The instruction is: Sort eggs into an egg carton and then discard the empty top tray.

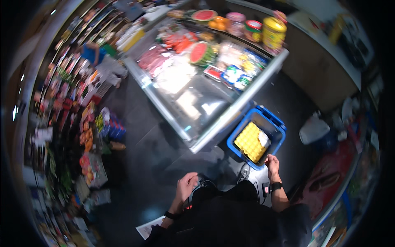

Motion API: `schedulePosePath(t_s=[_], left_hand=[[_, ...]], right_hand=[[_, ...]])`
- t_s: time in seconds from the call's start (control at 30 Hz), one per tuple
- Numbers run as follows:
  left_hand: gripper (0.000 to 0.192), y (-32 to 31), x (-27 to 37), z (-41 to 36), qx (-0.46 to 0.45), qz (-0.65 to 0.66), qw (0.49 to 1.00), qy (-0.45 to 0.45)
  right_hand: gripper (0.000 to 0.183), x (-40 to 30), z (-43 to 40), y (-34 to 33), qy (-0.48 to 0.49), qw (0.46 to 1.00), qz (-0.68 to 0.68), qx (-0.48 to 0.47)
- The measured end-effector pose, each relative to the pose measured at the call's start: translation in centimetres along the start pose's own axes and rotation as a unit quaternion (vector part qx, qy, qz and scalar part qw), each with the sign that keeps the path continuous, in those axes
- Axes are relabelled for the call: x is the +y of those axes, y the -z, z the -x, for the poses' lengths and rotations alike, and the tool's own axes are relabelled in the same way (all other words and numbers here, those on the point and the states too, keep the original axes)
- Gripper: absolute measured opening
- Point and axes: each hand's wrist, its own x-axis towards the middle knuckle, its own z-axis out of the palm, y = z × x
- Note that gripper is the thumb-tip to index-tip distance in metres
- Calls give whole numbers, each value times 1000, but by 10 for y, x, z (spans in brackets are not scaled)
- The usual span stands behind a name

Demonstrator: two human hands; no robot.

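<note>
Standing on the floor ahead of me to the right is a blue plastic bin (232,147). Inside lies a yellow egg tray (250,142), with a crumpled white thing (264,139) by its right side. My right hand (272,164) is at the bin's near right rim, fingers curled; whether it grips the rim or just hangs over it is unclear. In front of my body on the left, my left hand (186,185) hovers above the dark floor, loosely bent, with nothing visible in it. Dark bands circle both wrists.
A glass-sided display case (197,145) ahead holds packaged food and a cut watermelon (199,52); jars line its back ledge. Left are blurred produce shelves and a person in a blue top (90,54). Right is a counter with red contents (324,173) and a white plastic bag (314,129).
</note>
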Motion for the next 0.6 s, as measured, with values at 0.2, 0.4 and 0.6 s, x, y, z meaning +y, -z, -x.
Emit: schedulePosePath(t_s=[0.2,0.4,0.6], left_hand=[[15,133,-79,51,71,19,997,38],[14,240,-164,96,241,182,953,-32],[29,325,-188,57,259,198,942,75]], right_hand=[[20,-49,80,-163,189,970,-26,-151],[16,-63,173,-348,259,928,-86,-255],[13,-40,179,-449,241,920,-60,-303]])
